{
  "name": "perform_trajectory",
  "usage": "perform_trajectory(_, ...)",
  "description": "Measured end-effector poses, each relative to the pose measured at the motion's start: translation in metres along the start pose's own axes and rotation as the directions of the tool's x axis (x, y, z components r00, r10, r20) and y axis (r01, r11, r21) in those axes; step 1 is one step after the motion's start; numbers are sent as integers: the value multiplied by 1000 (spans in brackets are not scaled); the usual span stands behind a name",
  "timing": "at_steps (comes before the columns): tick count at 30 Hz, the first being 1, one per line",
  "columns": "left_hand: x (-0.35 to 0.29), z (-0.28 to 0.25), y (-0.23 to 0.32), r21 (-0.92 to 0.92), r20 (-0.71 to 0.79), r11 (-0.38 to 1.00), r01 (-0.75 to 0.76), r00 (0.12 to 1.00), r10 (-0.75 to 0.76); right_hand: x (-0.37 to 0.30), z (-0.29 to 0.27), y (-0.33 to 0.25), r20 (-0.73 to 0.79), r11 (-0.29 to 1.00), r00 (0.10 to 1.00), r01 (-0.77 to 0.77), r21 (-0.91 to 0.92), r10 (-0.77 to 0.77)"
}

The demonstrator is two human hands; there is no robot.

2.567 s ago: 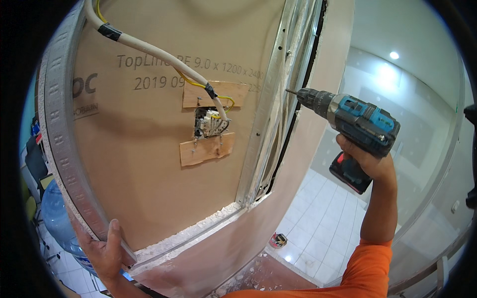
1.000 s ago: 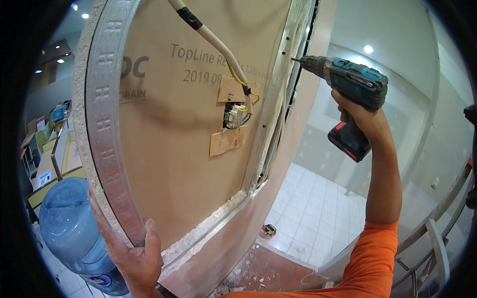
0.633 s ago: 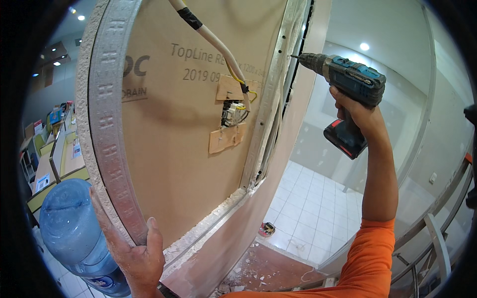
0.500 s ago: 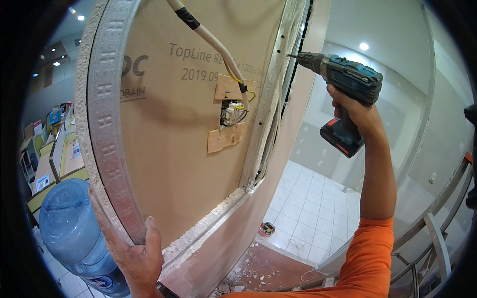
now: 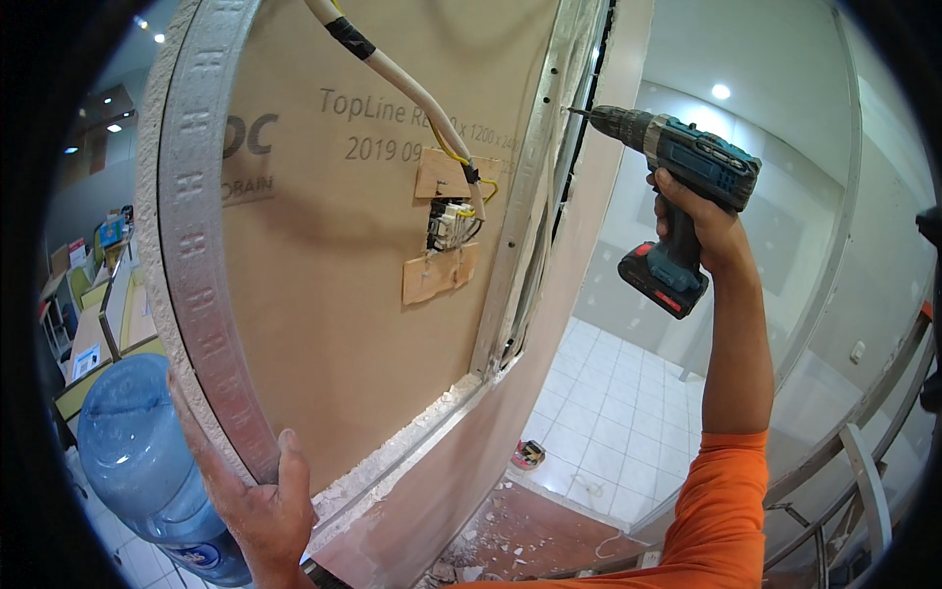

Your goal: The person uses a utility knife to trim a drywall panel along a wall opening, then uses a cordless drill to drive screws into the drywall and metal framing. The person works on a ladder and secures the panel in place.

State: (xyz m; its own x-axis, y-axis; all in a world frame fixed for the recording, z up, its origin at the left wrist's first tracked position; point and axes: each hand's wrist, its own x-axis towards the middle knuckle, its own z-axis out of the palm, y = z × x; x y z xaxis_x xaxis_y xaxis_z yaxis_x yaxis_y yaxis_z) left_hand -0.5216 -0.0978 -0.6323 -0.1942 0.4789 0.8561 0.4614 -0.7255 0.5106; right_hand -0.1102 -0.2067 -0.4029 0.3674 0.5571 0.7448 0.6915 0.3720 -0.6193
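A brown board [image 5: 334, 353] shows between 2 upright metal studs: the left stud [image 5: 201, 245] and the right stud [image 5: 530, 167]. Just beside the latter, the drill [image 5: 702, 162] points its long axis leftward at it. The right hand [image 5: 711, 221], the nearer, wraps its handle; the left hand [image 5: 257, 510] clasps the left stud's lower end. The slim bit [image 5: 579, 112] ends near the right stud (contact cannot be told).

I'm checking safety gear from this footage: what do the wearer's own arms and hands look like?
A creased orange sleeve, with no visible markings, leaves the right forearm bare. The right hand and left hand wear no gloves. No left sleeve can be made out.
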Motion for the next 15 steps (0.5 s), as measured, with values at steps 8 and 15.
perform_trajectory(8, -4, 3, -4, -83, 12, 991, 101, 995, -101, 1, 0, 3, 7, 1000, 1000, -8, 8, 7)
perform_trajectory(15, -1, 0, -3, -11, 0, 999, 33, 999, -33, 1, 1, 4, 26, 999, 999, 26, 38, -27)
